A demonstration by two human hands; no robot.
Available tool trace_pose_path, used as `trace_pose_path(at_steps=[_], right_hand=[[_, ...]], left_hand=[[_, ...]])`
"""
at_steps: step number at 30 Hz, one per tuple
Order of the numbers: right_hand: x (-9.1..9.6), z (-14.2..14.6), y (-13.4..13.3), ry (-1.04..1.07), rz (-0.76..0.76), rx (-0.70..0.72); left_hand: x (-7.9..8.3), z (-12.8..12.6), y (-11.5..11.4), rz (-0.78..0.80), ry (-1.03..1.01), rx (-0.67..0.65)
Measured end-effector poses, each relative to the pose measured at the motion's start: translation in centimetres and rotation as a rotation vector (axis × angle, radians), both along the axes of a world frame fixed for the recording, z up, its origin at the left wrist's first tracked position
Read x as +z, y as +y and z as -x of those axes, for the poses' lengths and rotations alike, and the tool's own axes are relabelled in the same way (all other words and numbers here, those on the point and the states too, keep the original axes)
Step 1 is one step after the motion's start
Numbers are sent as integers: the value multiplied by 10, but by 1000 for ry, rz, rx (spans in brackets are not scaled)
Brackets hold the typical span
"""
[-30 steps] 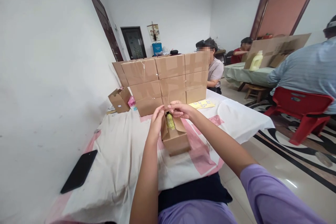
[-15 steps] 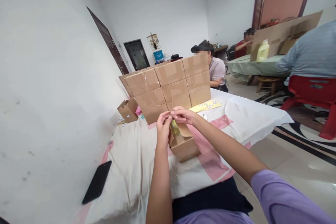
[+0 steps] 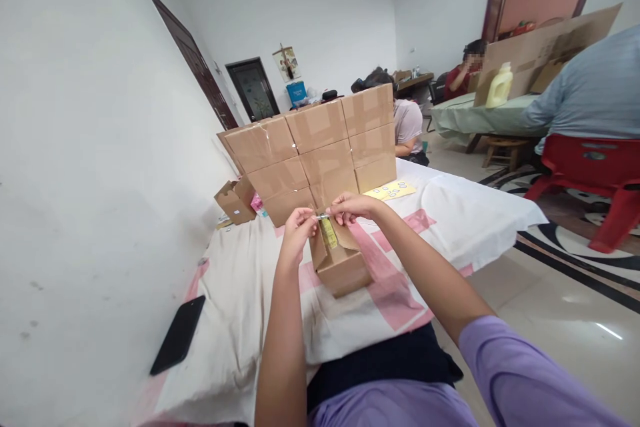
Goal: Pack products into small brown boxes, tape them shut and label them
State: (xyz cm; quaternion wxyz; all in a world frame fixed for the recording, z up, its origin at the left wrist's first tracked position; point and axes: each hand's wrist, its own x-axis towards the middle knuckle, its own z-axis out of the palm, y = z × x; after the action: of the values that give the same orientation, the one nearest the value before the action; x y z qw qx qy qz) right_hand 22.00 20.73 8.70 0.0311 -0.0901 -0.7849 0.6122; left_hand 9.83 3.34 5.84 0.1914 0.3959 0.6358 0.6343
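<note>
So the left hand [image 3: 297,233] and right hand [image 3: 353,206] are both pinching a small shiny strip [image 3: 323,216] — thumb and fingers closing on it, one hand at each end. Can't really tell what the strip is. It's hanging above the far end of an open cardboard box [image 3: 345,277], which is sitting on a pink-and-white cloth [image 3: 237,307]. A yellow item [image 3: 329,233] is showing in the box's opening. Stacked taped boxes [image 3: 324,157] are standing just beyond — and a black phone [image 3: 178,335] is lying off to the left.
</note>
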Motion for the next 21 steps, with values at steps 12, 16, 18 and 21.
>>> trace_pose_path(at_steps=[12,16,18,21], right_hand=[[-3,3,-8,-175,-275,-122],[4,1,-17,-259,-394,-202],[6,0,-18,-287,-422,-230],[8,-1,-16,-329,-475,-280]], left_hand=[[1,11,-14,333,-15,-51],[3,10,-8,387,47,-27],[5,10,-4,416,92,-2],[7,11,0,441,186,65]])
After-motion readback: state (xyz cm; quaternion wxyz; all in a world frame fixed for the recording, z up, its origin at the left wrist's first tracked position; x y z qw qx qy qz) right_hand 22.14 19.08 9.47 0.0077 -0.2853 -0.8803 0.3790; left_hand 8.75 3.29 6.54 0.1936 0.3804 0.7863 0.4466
